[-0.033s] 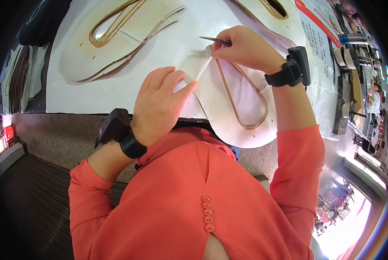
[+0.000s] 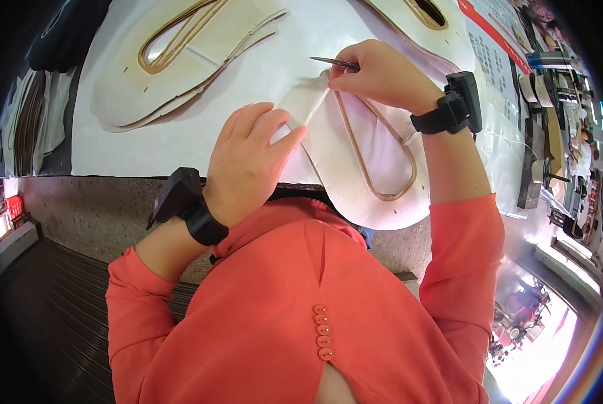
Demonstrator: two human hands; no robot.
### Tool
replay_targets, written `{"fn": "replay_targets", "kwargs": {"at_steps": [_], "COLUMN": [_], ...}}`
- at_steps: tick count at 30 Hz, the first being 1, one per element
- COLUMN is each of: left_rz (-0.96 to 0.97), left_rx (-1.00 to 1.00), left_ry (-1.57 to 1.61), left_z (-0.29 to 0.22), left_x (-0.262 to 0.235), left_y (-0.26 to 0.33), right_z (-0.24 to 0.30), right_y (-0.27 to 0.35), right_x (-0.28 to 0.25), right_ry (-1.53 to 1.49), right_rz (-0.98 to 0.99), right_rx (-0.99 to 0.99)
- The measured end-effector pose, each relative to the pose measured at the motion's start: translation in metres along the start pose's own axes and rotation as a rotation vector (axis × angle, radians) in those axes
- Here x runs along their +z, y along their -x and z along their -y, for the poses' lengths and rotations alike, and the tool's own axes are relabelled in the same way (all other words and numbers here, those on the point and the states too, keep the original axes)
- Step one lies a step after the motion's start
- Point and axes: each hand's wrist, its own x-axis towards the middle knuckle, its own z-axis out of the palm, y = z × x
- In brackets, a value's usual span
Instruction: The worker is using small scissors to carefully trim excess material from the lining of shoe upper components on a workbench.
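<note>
A pale leather-like panel (image 2: 335, 172) with a brown-edged, teardrop-shaped opening lies in front of me, its rounded end hanging past the table's near edge. My left hand (image 2: 251, 158) rests at its left side, fingers stretched out and thumb apart. The thumb tip touches the lower end of a thin white strip (image 2: 320, 106). At the strip's upper end, my right hand (image 2: 381, 75) is closed, with thumb and forefinger pinching there. A slim dark pointed tool (image 2: 336, 63) sticks out leftward from the same hand; its exact kind is hidden by the fingers.
Stacked pale panels (image 2: 123, 101) with similar openings lie at the far left, and another panel (image 2: 449, 37) at the far right. A printed sheet with a red band (image 2: 493, 34) sits beyond it. Spools (image 2: 534, 91) stand along the right. Dark strips (image 2: 29, 124) hang at the left edge.
</note>
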Motion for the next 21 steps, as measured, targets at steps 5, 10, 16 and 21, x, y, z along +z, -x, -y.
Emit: {"fn": "replay_targets", "kwargs": {"at_steps": [5,10,16,21], "left_rz": [-0.063,-0.054,0.061,0.091], "left_rx": [0.094,0.211,0.258,0.259], "left_ry": [0.068,0.011,0.027,0.05], "left_z": [0.005,0.012,0.016,0.017], "left_x": [0.004,0.015,0.018,0.016], "left_y": [-0.013,-0.039,-0.045,-0.048], "right_z": [-0.008,-0.004,-0.016,-0.014], "right_y": [-0.01,-0.006,0.03,0.072], "right_x": [0.005,0.007,0.015,0.005], "right_ry": [0.023,0.071,0.127,0.197], "right_rz": [0.027,-0.017,-0.267,-0.357], "right_rx": [0.026,0.051,-0.128,-0.041]}}
